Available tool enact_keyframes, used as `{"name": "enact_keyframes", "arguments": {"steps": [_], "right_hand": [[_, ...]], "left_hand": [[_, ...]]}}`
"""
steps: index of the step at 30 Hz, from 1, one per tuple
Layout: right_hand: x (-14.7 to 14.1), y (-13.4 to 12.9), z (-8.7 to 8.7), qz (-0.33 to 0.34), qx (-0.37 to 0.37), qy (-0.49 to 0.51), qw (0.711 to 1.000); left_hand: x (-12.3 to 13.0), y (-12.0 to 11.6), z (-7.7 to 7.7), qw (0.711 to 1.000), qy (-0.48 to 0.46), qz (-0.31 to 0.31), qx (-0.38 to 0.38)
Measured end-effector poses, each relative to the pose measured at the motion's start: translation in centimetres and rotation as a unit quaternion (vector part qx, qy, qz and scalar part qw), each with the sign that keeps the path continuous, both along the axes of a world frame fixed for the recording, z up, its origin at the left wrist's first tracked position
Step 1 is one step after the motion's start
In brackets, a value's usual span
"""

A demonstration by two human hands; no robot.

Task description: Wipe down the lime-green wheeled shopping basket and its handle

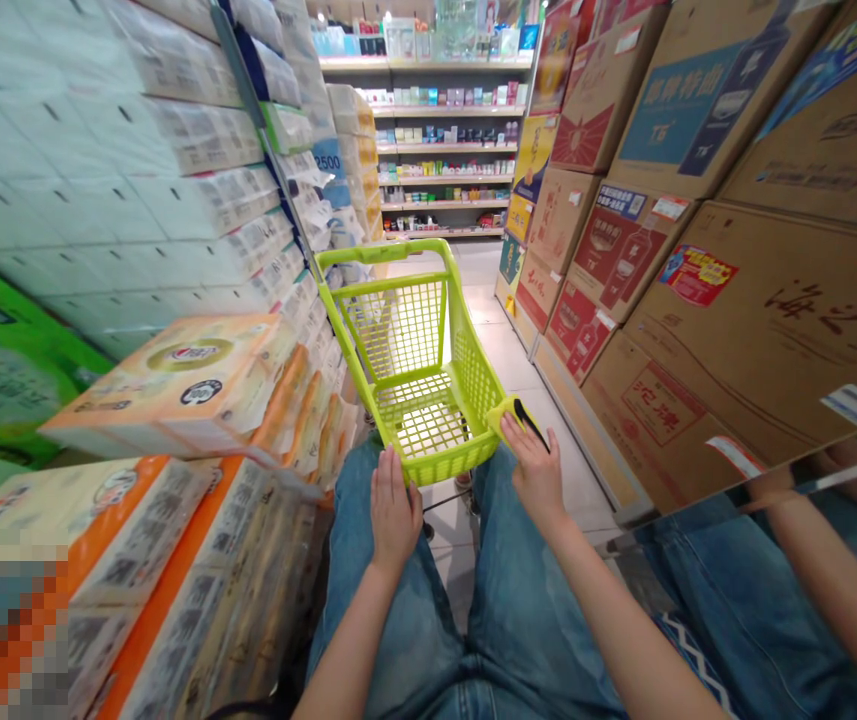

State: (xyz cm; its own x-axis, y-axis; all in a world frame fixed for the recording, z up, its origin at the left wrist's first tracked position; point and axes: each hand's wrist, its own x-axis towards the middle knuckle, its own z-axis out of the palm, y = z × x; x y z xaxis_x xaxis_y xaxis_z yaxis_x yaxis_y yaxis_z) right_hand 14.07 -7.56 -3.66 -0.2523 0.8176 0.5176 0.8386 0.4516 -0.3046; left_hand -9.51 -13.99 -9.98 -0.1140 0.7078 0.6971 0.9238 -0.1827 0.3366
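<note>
A lime-green plastic shopping cart [447, 466] stands in front of my knees, its basket holding nothing that I can see. My left hand [395, 512] rests with stretched fingers against the near left corner of the basket rim. At the near right corner, my right hand [539, 475] presses a yellow cloth [504, 408] with a black patch against the rim. The fingers lie over the cloth, and part of it is hidden beneath them. On the far side of the basket rises the cart's handle [390, 252].
Wrapped tissue packs [188, 375] are stacked close on the left. Tall cardboard cartons [788, 320] line the right side, with a reflective panel [758, 580] below them. Shelves of small goods [447, 148] stand at the aisle's far end. Pale floor tiles [510, 345] run between.
</note>
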Motion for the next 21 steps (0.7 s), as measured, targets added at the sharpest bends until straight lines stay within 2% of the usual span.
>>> {"name": "enact_keyframes", "arguments": {"steps": [3,6,11,14,17,21], "right_hand": [[-0.1,0.5,0.4,-0.024,-0.018,0.018,0.999],[-2.8,-0.9,0.8,-0.024,-0.028,0.02,0.999],[-9.6,-4.5,0.9,0.067,-0.03,0.019,0.997],[-12.4,-5.6,0.9,0.105,-0.021,0.025,0.994],[-12.4,-5.7,0.9,0.132,-0.015,0.023,0.991],[-8.4,-4.7,0.8,0.155,-0.008,-0.005,0.988]], "left_hand": [[0.0,0.0,0.0,1.0,-0.002,0.002,0.0],[0.1,0.0,0.0,1.0,-0.012,0.004,-0.001],[-0.3,-0.2,-0.2,1.0,0.002,0.009,0.0],[-0.7,-0.3,-0.4,1.0,0.015,0.009,-0.005],[-1.0,-0.3,-0.5,1.0,0.023,0.01,-0.011],[-1.0,-0.3,-0.6,0.999,0.041,0.011,-0.01]]}}
